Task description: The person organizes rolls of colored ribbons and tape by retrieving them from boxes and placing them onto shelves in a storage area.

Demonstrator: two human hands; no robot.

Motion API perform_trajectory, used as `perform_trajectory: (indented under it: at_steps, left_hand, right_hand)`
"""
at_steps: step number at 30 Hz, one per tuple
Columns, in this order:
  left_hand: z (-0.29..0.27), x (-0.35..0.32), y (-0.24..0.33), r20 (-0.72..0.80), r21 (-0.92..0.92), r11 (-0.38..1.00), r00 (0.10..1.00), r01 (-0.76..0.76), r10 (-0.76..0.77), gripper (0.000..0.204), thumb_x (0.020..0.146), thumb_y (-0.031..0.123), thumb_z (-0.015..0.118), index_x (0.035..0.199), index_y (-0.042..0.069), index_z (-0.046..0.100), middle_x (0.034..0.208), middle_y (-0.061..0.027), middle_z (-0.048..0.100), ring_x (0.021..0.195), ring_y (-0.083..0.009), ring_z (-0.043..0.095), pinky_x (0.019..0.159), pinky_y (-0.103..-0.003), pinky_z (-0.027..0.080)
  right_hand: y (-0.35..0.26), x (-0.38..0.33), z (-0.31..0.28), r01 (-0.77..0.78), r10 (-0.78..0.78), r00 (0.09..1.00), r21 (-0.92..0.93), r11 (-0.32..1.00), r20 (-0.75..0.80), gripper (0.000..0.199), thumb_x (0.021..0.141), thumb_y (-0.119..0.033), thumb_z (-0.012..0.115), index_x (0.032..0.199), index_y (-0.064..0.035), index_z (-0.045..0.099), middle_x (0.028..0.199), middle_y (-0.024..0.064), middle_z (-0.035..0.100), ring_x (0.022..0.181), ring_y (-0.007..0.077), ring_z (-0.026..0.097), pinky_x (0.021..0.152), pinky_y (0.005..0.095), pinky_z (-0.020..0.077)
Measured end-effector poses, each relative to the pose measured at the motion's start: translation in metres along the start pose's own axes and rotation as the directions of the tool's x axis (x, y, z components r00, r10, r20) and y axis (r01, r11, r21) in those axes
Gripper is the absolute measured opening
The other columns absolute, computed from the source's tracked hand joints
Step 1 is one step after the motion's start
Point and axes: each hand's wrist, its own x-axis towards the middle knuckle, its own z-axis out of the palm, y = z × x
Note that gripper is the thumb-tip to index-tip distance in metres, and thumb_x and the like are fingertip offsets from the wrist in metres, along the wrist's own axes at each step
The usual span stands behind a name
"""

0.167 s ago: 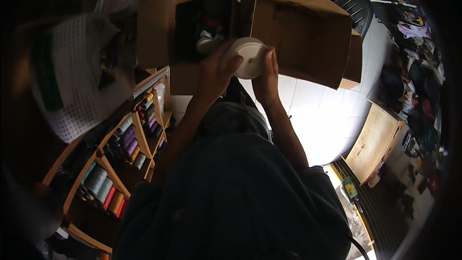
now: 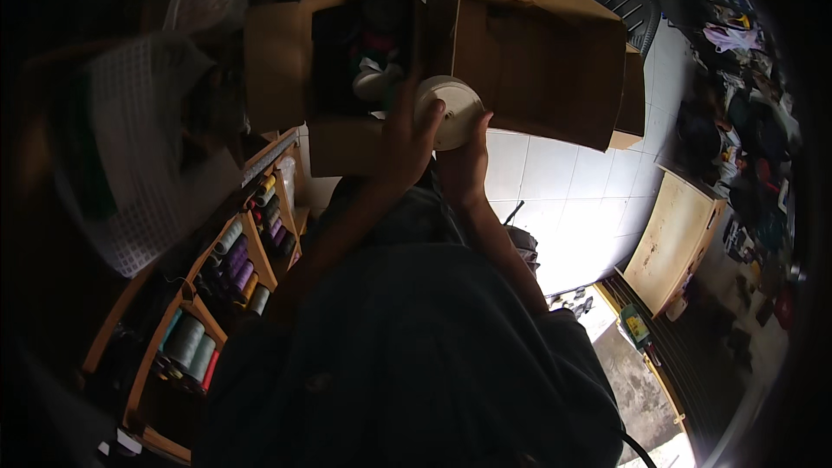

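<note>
A white spool (image 2: 451, 111) is gripped between both hands: the fingers of the left hand (image 2: 406, 140) are closed over its left rim, and the right hand (image 2: 465, 165) is cupped under its lower right edge. Its round face is turned toward the camera, so its axis runs roughly along the line of sight. Just behind it, an open cardboard box (image 2: 537, 78) is seen, with dark contents showing at its left. A wooden rack of thread cones (image 2: 227, 270) lies well apart, lower left
</note>
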Motion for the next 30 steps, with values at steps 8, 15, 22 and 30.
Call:
perform_trajectory:
  at_steps: [8, 15, 22, 30]
  left_hand:
    - [-0.05, 0.034, -0.011, 0.476, -0.046, 0.991, 0.87, -0.126, 0.132, 0.036, 0.089, 0.022, 0.062, 0.117, 0.001, 0.057, 0.103, -0.0149, 0.064, 0.096, -0.0252, 0.063, 0.086, -0.034, 0.048]
    - [-0.076, 0.059, -0.02, 0.453, 0.054, 0.996, 0.89, -0.077, 0.044, 0.02, 0.09, 0.021, 0.061, 0.096, 0.002, 0.06, 0.073, -0.0101, 0.061, 0.066, -0.022, 0.063, 0.059, -0.032, 0.047]
    - [-0.1, 0.057, -0.036, 0.389, 0.094, 0.973, 0.892, 0.212, -0.232, 0.02, 0.095, 0.023, 0.052, 0.097, 0.004, 0.056, 0.076, -0.0065, 0.055, 0.069, -0.0146, 0.056, 0.061, -0.029, 0.044]
    - [-0.08, 0.021, -0.023, 0.326, 0.019, 0.999, 0.944, 0.037, -0.041, 0.035, 0.097, 0.022, 0.045, 0.122, -0.002, 0.046, 0.108, -0.0187, 0.056, 0.101, -0.027, 0.057, 0.087, -0.035, 0.045]
  right_hand:
    - [-0.028, -0.005, -0.022, -0.075, 0.082, 0.968, -0.038, 0.996, 0.235, 0.047, 0.096, -0.039, 0.041, 0.123, -0.0006, 0.048, 0.116, 0.0141, 0.055, 0.114, 0.0221, 0.051, 0.097, 0.0353, 0.0386]
    - [-0.047, 0.015, 0.017, 0.079, 0.075, 0.954, -0.483, 0.872, 0.291, 0.042, 0.091, -0.026, 0.062, 0.117, 0.0047, 0.051, 0.102, 0.015, 0.062, 0.096, 0.0198, 0.058, 0.084, 0.031, 0.0459]
    - [-0.013, 0.009, 0.028, 0.108, -0.094, 0.993, -0.208, 0.972, 0.073, 0.043, 0.092, -0.034, 0.06, 0.116, -0.0007, 0.047, 0.104, 0.0116, 0.059, 0.096, 0.0163, 0.057, 0.081, 0.0318, 0.0487]
    - [0.006, -0.012, 0.065, -0.073, 0.069, 0.997, 0.302, 0.951, 0.022, 0.041, 0.094, -0.031, 0.057, 0.12, -0.0027, 0.043, 0.11, 0.0109, 0.054, 0.103, 0.0174, 0.053, 0.087, 0.0295, 0.0444]
